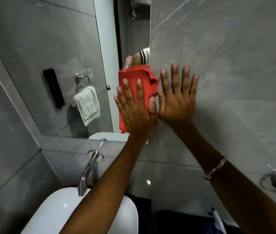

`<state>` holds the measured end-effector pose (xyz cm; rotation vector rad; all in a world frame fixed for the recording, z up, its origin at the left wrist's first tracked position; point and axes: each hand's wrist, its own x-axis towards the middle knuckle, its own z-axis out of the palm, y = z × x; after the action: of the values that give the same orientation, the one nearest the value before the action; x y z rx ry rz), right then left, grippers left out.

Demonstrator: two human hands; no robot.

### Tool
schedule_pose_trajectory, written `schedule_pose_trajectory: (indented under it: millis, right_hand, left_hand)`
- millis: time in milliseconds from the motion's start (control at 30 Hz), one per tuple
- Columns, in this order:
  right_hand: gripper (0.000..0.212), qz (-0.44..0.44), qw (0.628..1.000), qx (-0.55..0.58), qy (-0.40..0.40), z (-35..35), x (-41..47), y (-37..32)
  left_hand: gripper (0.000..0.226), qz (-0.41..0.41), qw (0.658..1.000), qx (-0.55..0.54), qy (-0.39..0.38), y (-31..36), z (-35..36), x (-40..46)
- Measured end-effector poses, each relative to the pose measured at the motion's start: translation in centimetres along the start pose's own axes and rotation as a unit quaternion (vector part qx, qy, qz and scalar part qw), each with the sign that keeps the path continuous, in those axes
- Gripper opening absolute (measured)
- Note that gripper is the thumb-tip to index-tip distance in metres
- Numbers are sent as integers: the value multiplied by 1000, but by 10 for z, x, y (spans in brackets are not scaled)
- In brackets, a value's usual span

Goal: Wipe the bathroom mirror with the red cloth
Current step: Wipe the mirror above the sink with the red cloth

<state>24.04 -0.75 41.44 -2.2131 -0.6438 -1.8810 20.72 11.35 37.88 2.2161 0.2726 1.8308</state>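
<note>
Below both hands sits the white basin (pixel 90 215), while the left hand (pixel 133 108), fingers spread, presses the soft, light red cloth (pixel 144 85) flat against the mirror (pixel 58 48) edge, apparently without pinching, and the right hand (pixel 176 98) rests splayed on the wall (pixel 235 65) beside it.

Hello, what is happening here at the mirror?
A person is cleaning the bathroom mirror. The left hand presses the red cloth flat against the glass near the mirror's right edge. The right hand rests open on the grey wall tile beside it, above the white sink.
</note>
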Motion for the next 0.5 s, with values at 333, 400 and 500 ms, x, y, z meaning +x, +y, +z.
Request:
schedule_pose_trajectory:
  millis: [333,400,500]
  right_hand:
    - [67,-9,1000,0,-19,13,-55,-2]
    - [64,-9,1000,18,-23,7,-53,-1]
    - [62,-13,998,32,-47,-4,-48,4]
  left_hand:
    - [67,-18,995,-38,-86,-39,-4,-128]
    - [67,-30,994,-41,-94,-36,-8,-121]
    - [69,-50,994,-40,-90,-23,-12,-79]
